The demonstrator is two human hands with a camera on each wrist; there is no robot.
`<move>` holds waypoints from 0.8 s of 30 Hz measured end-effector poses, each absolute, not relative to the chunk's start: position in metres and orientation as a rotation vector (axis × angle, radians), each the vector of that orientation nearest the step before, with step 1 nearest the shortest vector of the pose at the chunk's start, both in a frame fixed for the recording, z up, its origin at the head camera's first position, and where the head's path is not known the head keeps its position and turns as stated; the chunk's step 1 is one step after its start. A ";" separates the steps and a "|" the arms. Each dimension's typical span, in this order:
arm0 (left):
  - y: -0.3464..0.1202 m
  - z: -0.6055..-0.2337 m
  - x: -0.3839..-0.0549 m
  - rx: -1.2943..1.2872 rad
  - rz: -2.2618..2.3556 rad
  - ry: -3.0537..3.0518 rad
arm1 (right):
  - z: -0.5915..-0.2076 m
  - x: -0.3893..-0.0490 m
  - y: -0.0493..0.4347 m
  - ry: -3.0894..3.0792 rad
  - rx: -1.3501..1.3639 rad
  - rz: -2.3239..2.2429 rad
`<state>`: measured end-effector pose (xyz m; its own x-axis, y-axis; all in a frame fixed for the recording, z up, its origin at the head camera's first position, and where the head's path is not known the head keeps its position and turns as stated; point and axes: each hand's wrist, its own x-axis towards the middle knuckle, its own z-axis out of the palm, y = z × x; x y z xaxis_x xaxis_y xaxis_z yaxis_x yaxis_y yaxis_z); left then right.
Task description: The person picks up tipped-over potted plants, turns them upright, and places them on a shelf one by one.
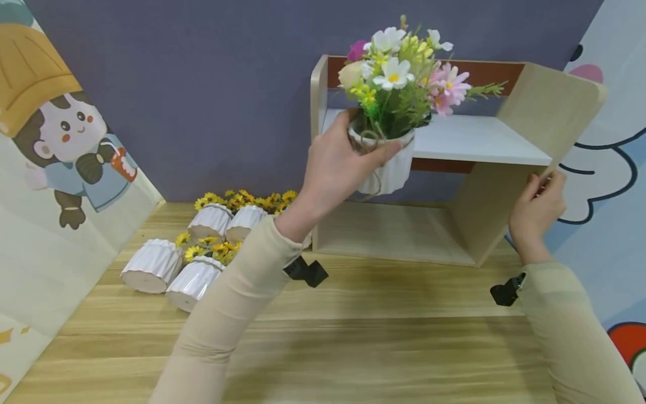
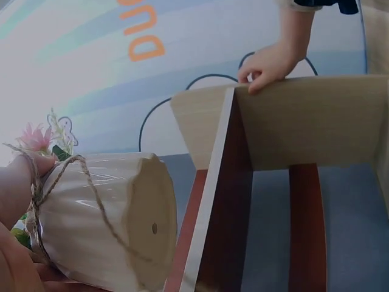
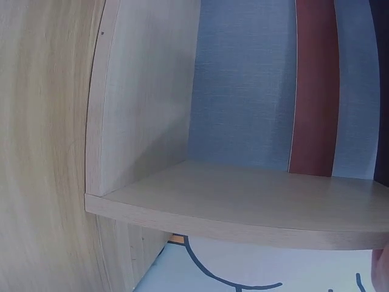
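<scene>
My left hand (image 1: pixel 335 160) grips a white ribbed flowerpot (image 1: pixel 391 168) by its rim, with twine tied round it. Pink, white and yellow artificial flowers (image 1: pixel 398 78) fill the pot. It is held up in front of a small wooden shelf unit (image 1: pixel 555 106), near the white middle board (image 1: pixel 484 137). In the left wrist view the pot (image 2: pixel 103 213) shows its base with a small hole. My right hand (image 1: pixel 539 210) holds the front edge of the unit's right side panel; only a sliver of that hand (image 3: pixel 381 267) appears in the right wrist view.
Several white pots (image 1: pixel 153 264) with yellow flowers lie on their sides at the left of the wooden table (image 1: pixel 383 348). A dark grey-blue wall (image 1: pixel 202 101) stands behind the shelf unit. Cartoon-printed panels (image 1: pixel 65 140) flank the table.
</scene>
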<state>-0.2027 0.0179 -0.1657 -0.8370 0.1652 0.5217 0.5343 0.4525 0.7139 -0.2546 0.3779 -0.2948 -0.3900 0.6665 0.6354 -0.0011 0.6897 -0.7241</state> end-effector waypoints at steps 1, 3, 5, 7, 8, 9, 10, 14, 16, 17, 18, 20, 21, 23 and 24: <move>0.021 -0.164 -0.206 -0.588 -1.329 -2.333 | -0.295 -0.257 0.379 -1.844 -0.517 0.792; 0.026 -0.161 -0.213 -0.583 -1.309 -2.340 | -0.295 -0.261 0.382 -1.845 -0.502 0.792; 0.031 -0.157 -0.221 -0.565 -1.308 -2.358 | -0.294 -0.264 0.384 -1.842 -0.485 0.792; 0.036 -0.155 -0.228 -0.545 -1.322 -2.368 | -0.294 -0.268 0.385 -1.836 -0.469 0.788; 0.039 -0.153 -0.232 -0.531 -1.333 -2.376 | -0.294 -0.270 0.386 -1.835 -0.468 0.790; 0.041 -0.152 -0.236 -0.518 -1.337 -2.381 | -0.294 -0.272 0.386 -1.835 -0.466 0.791; 0.043 -0.151 -0.238 -0.513 -1.346 -2.382 | -0.294 -0.272 0.386 -1.837 -0.469 0.791; 0.050 -0.146 -0.247 -0.470 -1.309 -2.398 | -0.294 -0.272 0.387 -1.854 -0.480 0.799; 0.053 -0.145 -0.252 -0.448 -1.271 -2.411 | -0.294 -0.272 0.387 -1.861 -0.481 0.799; 0.055 -0.144 -0.254 -0.436 -1.246 -2.422 | -0.294 -0.272 0.387 -1.861 -0.480 0.799; 0.056 -0.144 -0.256 -0.424 -1.231 -2.434 | -0.294 -0.272 0.388 -1.860 -0.480 0.798; 0.059 -0.143 -0.259 -0.407 -1.209 -2.452 | -0.294 -0.272 0.388 -1.860 -0.483 0.801; 0.060 -0.144 -0.261 -0.399 -1.197 -2.460 | -0.294 -0.272 0.388 -1.862 -0.485 0.807; 0.063 -0.144 -0.264 -0.378 -1.176 -2.475 | -0.294 -0.272 0.389 -1.863 -0.487 0.811; 0.064 -0.144 -0.265 -0.367 -1.168 -2.482 | -0.294 -0.271 0.389 -1.862 -0.485 0.812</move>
